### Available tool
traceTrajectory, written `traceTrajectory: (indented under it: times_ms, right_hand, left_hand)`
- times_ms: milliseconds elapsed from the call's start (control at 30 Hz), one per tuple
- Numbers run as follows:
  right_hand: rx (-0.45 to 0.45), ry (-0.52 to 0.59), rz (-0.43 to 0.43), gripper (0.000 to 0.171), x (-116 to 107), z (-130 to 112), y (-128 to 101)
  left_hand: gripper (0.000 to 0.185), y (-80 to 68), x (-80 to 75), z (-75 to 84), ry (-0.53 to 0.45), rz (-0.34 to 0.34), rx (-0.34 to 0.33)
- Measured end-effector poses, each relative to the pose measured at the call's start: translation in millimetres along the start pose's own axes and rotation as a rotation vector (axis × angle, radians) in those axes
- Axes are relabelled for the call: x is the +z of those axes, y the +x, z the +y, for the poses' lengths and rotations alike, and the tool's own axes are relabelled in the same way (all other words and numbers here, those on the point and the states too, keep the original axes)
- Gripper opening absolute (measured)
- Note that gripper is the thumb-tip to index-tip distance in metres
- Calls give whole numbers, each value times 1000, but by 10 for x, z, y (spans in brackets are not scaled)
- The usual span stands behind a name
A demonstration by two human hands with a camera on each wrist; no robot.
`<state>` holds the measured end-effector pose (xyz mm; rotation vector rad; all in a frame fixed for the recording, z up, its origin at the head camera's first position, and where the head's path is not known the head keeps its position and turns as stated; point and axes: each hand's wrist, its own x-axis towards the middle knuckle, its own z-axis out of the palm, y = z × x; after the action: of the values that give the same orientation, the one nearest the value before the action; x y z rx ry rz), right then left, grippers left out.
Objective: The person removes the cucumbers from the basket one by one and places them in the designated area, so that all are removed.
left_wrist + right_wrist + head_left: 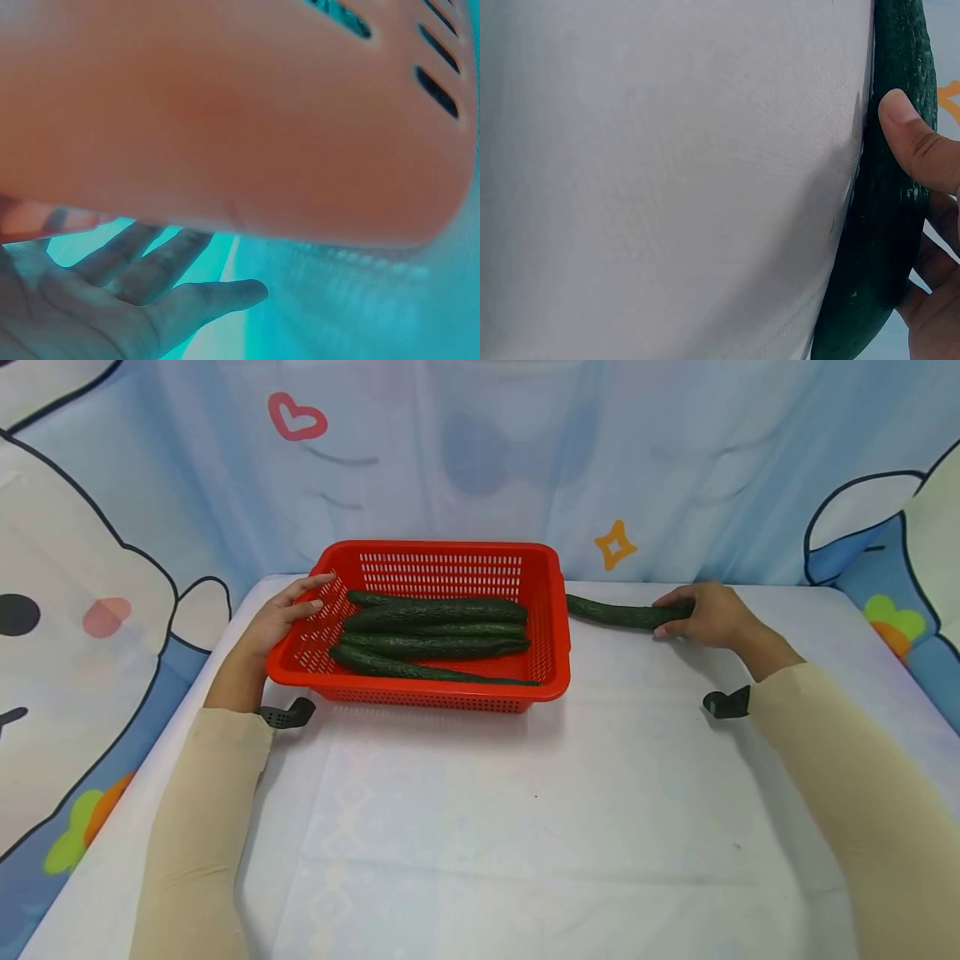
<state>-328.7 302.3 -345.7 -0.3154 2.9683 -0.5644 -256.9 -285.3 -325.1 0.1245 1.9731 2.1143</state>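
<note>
A red plastic basket (420, 693) with slotted sides stands on the table, and several dark green cucumbers (442, 647) lie lengthwise in it. My left hand (273, 620) rests at the basket's left rim, thumb and a finger reaching over the edge. In the left wrist view, its other fingers (217, 296) stretch out straight and spread below the rim. To the right of the basket, my right hand (708, 614) grips the right end of another cucumber (615, 612), thumb on the near side. That cucumber's left end comes up to the basket's right wall.
A white cloth covers the table (487, 827). Behind it hangs a light blue curtain (465, 460) with printed figures, close to the table's back edge. Each wrist wears a small black camera mount, the left mount (288, 713) near the basket's front left corner.
</note>
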Motion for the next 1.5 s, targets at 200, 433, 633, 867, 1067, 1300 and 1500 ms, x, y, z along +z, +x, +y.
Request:
traceTrajectory:
  times_ms: [200,433,633,867,1067,1300,1500]
  right_hand:
    - [2,-6,8,58,-2,5,6]
    - [-12,5,22,56,28,-10,-24]
    - [-25,-8,19,55,54,-1,-48]
    - [-104,41,95,49,6,-129,-71]
    - [-276,222,314,36,-73,-755,-210]
    - [-534,291,286,25,16,-1884,-568]
    - [-511,279,81,21,271,-2527,-766]
  left_hand:
    - [44,-5,-1,8,9,13,-1]
    - [44,-5,2,0,-2,2,2]
    - [44,-2,9,-12,-13,-7,-6]
    - [43,-1,6,-10,-19,1,0]
    - [44,-7,6,-1,-10,1,1]
    - [43,-8,1,-4,-7,28,-14]
    - [44,-5,9,-5,46,32,-4]
